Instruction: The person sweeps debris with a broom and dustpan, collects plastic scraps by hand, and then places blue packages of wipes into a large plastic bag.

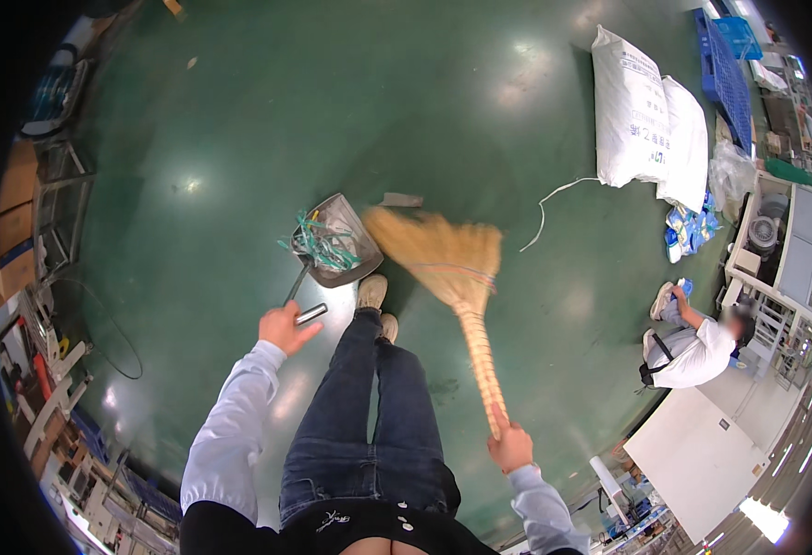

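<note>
My left hand [281, 330] is closed round the metal handle [311, 314] of a long-handled dustpan [367, 259]. The pan rests on the floor just beyond my shoes and holds a tangle of green strapping strips [324, 250] and whitish scraps. On the right, my right hand [511, 446] grips the wrapped shaft of a straw broom [466, 268]. Its wide bristles, blurred at their left end, spread toward the pan's right edge. A flat greyish scrap [401, 199] lies on the floor beyond the bristles.
Two full white sacks [628, 111] stand at the far right, and a white cord [545, 213] trails across the floor. A blue pallet [723, 83] stands behind them. A person in white [697, 356] crouches at the right, near a white panel [697, 458]. Cardboard boxes [17, 227] line the left.
</note>
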The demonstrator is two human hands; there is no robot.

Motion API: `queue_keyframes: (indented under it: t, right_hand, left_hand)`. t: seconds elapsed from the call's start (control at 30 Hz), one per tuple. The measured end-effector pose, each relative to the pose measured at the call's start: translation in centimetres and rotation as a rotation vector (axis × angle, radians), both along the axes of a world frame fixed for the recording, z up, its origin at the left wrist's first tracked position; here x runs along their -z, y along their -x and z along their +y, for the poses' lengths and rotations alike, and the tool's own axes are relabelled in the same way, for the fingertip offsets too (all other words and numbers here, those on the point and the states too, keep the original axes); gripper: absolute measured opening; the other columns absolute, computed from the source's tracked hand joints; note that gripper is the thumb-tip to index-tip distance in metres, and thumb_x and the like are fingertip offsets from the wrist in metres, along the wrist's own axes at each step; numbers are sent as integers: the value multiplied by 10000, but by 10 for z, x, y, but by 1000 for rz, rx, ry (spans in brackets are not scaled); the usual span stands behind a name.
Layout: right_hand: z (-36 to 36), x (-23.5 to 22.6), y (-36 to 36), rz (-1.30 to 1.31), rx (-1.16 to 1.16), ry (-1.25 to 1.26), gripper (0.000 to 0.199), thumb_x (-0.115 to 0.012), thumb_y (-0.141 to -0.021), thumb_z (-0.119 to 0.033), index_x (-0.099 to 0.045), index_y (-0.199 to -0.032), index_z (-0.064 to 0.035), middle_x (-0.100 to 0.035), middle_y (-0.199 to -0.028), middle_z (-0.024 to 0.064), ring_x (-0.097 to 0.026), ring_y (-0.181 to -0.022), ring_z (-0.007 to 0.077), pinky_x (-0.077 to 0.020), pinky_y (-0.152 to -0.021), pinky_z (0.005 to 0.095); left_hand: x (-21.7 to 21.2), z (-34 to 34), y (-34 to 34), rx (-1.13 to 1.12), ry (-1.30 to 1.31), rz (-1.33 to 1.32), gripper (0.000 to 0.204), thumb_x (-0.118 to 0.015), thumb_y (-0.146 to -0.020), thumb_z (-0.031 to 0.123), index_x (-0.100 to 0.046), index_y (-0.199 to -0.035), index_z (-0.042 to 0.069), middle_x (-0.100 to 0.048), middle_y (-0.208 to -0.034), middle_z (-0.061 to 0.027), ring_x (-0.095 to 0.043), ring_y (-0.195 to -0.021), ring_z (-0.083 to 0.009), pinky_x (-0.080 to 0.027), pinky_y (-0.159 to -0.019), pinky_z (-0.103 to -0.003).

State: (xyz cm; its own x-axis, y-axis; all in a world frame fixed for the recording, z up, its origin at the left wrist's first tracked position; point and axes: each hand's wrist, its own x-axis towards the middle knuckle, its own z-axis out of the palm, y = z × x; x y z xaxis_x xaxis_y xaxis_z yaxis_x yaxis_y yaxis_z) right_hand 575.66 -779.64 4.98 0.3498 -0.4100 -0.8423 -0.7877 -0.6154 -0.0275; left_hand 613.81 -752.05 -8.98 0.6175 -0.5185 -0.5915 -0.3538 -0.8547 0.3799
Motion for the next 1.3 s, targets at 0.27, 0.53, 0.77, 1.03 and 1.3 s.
queue_keyframes:
  t: [0.27,0.53,0.77,1.03,1.3]
  right_hand:
    - [39,31,70,-91,588,261,750,-630,-667,-136,-351,-1361,-188,-615,-876,212,-611,-737,353,-487,-668,440]
    - [82,73,63,-54,791,117,609,-616,-783,-149,-392,-1349,-167,-586,-1079,243,-625,-875,320,-510,-751,371]
    - [120,188,95,520,1253,67,457,-630,-784,-155,-508,-1218,-83,-620,-901,147,-588,-761,170,-491,-694,307]
    - [121,227,110,544,1222,68,508,-636,-770,-176,-466,-1246,-120,-623,-885,156,-595,-750,198,-490,-677,325]
    - [97,231,116,474,1109,67,562,-642,-757,-198,-425,-1273,-156,-626,-868,166,-602,-739,225,-489,-661,343]
  left_hand:
    - [7,-153,19,5,602,-428,225,-682,-675,77,-564,-865,102,-581,-905,-49,-554,-829,-250,-428,-699,-351]
    - [340,-260,29,342,259,-499,82,-529,-698,95,-518,-779,87,-493,-815,-64,-490,-827,-244,-429,-686,-362]
    - [520,-312,27,583,70,-621,66,-535,-729,104,-551,-788,79,-514,-823,-58,-499,-844,-217,-440,-712,-329]
    - [563,-276,7,577,-61,-506,92,-545,-714,39,-557,-803,58,-560,-855,-99,-523,-855,-265,-461,-744,-361]
    - [525,-291,11,615,183,-500,144,-588,-742,83,-525,-865,42,-510,-865,-100,-487,-875,-263,-424,-789,-345]
